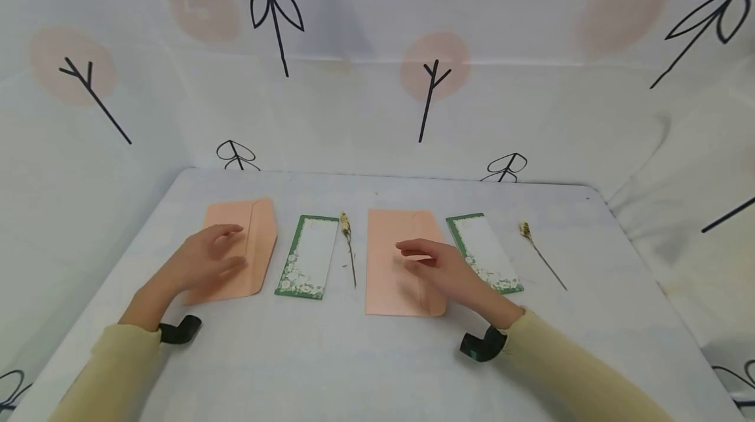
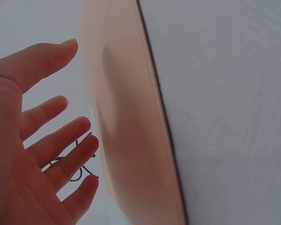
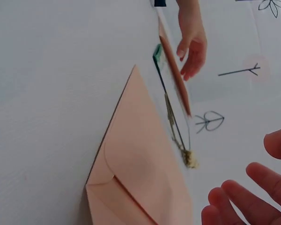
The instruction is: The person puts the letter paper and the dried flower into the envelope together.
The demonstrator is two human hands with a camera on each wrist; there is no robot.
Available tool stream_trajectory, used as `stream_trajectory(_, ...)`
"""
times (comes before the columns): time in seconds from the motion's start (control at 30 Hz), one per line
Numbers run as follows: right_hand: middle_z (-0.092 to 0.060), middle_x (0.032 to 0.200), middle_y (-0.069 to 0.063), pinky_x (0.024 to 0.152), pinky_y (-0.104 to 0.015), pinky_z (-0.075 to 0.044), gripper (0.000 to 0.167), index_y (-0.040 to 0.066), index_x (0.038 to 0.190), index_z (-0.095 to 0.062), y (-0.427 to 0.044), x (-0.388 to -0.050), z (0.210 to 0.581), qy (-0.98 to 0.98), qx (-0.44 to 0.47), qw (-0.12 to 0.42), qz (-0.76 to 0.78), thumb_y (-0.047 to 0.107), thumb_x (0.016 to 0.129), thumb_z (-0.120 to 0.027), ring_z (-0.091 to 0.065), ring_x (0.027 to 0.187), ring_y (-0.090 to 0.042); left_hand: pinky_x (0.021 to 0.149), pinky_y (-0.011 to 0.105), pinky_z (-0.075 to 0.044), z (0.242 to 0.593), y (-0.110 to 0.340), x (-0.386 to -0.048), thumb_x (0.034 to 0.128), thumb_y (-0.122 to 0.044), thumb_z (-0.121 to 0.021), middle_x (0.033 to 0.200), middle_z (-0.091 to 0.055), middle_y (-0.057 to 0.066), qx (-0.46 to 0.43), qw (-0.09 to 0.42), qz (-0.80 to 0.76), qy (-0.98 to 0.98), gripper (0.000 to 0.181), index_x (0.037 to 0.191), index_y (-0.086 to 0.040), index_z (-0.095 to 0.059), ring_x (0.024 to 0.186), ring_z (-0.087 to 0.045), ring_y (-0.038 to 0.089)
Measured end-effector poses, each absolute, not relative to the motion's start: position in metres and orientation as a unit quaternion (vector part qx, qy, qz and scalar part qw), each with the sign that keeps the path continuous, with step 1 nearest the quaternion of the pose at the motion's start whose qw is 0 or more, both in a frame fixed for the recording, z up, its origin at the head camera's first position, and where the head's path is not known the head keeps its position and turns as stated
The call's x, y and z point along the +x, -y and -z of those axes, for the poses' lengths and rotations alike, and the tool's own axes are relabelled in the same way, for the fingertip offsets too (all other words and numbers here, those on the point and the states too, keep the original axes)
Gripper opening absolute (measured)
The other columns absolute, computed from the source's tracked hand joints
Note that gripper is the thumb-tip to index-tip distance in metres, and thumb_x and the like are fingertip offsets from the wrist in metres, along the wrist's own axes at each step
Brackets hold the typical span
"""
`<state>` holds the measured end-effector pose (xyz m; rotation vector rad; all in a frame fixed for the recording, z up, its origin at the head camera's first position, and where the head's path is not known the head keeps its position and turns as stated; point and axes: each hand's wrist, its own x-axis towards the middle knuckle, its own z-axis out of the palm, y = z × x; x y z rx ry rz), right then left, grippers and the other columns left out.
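My left hand (image 1: 206, 257) hovers over a peach envelope (image 1: 262, 245) at the left of the table. In the left wrist view its fingers are spread and relaxed, with nothing held, beside the envelope (image 2: 131, 140). A second peach envelope (image 1: 383, 232) lies right of the middle. Above it is my right hand (image 1: 445, 271), fingers loosely bent around nothing. In the right wrist view this envelope (image 3: 136, 140) shows its flap edge, and the fingertips stay apart from it.
Between the envelopes lie a green-bordered floral card (image 1: 309, 255) and a dried flower stem (image 1: 349, 238). Another such card (image 1: 483, 245) is partly behind the right hand, with a second dried flower (image 1: 539, 248) farther right. A patterned cloth (image 1: 354, 114) hangs behind the table.
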<state>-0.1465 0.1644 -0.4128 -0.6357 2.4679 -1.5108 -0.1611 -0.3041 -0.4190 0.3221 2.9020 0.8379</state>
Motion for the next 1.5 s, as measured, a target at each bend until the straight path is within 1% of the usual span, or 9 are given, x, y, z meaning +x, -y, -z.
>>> stream_trajectory(0.1, -0.061, 0.134, -0.012, 0.097, -0.041, -0.048, 0.037, 0.002, 0.133, -0.060, -0.158, -0.149, 0.412, -0.825, -0.217, 0.099, 0.512, 0.012, 0.098, -0.064, -0.058, 0.122, -0.027, 0.107, 0.064, -0.026, 0.422, 0.306, -0.162, 0.0905, -0.046, -0.071, 0.149, -0.040, 0.025, 0.112, 0.071, -0.261, -0.956, 0.077, 0.146, -0.001, -0.042, 0.137, -0.033, 0.047)
stream_trajectory(0.27, -0.060, 0.134, -0.012, 0.097, -0.041, -0.048, 0.037, 0.001, 0.133, -0.059, -0.146, -0.152, 0.408, -0.817, -0.232, 0.107, 0.516, 0.012, 0.098, -0.063, -0.058, 0.122, -0.028, 0.109, 0.064, -0.022, 0.427, 0.304, -0.162, 0.0881, -0.057, -0.069, 0.153, -0.034, 0.023, 0.125, 0.087, -0.230, -0.961, 0.084, 0.148, -0.003, -0.042, 0.141, -0.026, 0.046)
stream_trajectory(0.43, -0.060, 0.134, -0.013, 0.096, -0.039, -0.049, 0.037, 0.001, 0.134, -0.059, -0.131, -0.155, 0.405, -0.804, -0.249, 0.120, 0.527, 0.012, 0.098, -0.063, -0.057, 0.123, -0.029, 0.105, 0.066, -0.028, 0.426, 0.299, -0.162, 0.0869, -0.062, -0.066, 0.156, -0.030, 0.023, 0.151, 0.087, -0.172, -0.970, 0.090, 0.150, -0.004, -0.040, 0.140, -0.026, 0.046)
stream_trajectory(0.63, -0.060, 0.135, -0.008, 0.098, -0.036, -0.047, 0.038, 0.006, 0.136, -0.059, -0.111, -0.159, 0.403, -0.796, -0.253, 0.143, 0.531, 0.017, 0.099, -0.062, -0.057, 0.124, -0.024, 0.098, 0.069, -0.034, 0.422, 0.292, -0.162, 0.0851, -0.066, -0.065, 0.158, -0.025, 0.022, 0.152, 0.099, -0.143, -0.973, 0.093, 0.151, -0.006, -0.039, 0.141, -0.023, 0.046)
stream_trajectory(0.8, -0.060, 0.136, -0.006, 0.097, -0.035, -0.047, 0.039, 0.007, 0.137, -0.059, -0.093, -0.162, 0.401, -0.786, -0.259, 0.159, 0.539, 0.016, 0.099, -0.062, -0.057, 0.123, -0.023, 0.097, 0.070, -0.034, 0.422, 0.290, -0.163, 0.0851, -0.065, -0.066, 0.159, -0.023, 0.023, 0.144, 0.112, -0.133, -0.974, 0.093, 0.151, -0.006, -0.039, 0.142, -0.021, 0.047)
stream_trajectory(0.93, -0.059, 0.137, -0.007, 0.098, -0.032, -0.047, 0.040, 0.007, 0.137, -0.059, -0.079, -0.165, 0.400, -0.774, -0.265, 0.172, 0.550, 0.015, 0.099, -0.063, -0.057, 0.124, -0.021, 0.095, 0.071, -0.035, 0.421, 0.290, -0.165, 0.0849, -0.063, -0.067, 0.158, -0.024, 0.024, 0.149, 0.115, -0.132, -0.973, 0.091, 0.151, -0.007, -0.040, 0.141, -0.021, 0.048)
stream_trajectory(1.13, -0.060, 0.136, -0.009, 0.096, -0.029, -0.047, 0.040, 0.011, 0.138, -0.059, -0.058, -0.171, 0.403, -0.765, -0.269, 0.184, 0.555, 0.019, 0.099, -0.063, -0.057, 0.123, -0.016, 0.094, 0.071, -0.036, 0.419, 0.290, -0.164, 0.0847, -0.061, -0.069, 0.157, -0.024, 0.025, 0.152, 0.116, -0.133, -0.972, 0.090, 0.151, -0.007, -0.041, 0.140, -0.022, 0.049)
stream_trajectory(1.23, -0.061, 0.136, -0.007, 0.095, -0.029, -0.047, 0.041, 0.013, 0.138, -0.059, -0.048, -0.175, 0.406, -0.767, -0.269, 0.188, 0.550, 0.022, 0.099, -0.064, -0.057, 0.122, -0.014, 0.093, 0.072, -0.036, 0.419, 0.290, -0.162, 0.0845, -0.061, -0.069, 0.157, -0.024, 0.025, 0.151, 0.114, -0.138, -0.972, 0.090, 0.150, -0.006, -0.041, 0.140, -0.022, 0.049)
stream_trajectory(1.5, -0.062, 0.132, 0.004, 0.096, -0.029, -0.046, 0.039, 0.019, 0.136, -0.062, -0.023, -0.184, 0.417, -0.771, -0.254, 0.203, 0.547, 0.027, 0.098, -0.065, -0.058, 0.119, -0.008, 0.093, 0.072, -0.036, 0.420, 0.287, -0.163, 0.0846, -0.062, -0.068, 0.157, -0.024, 0.025, 0.154, 0.112, -0.139, -0.972, 0.090, 0.151, -0.006, -0.041, 0.139, -0.022, 0.049)
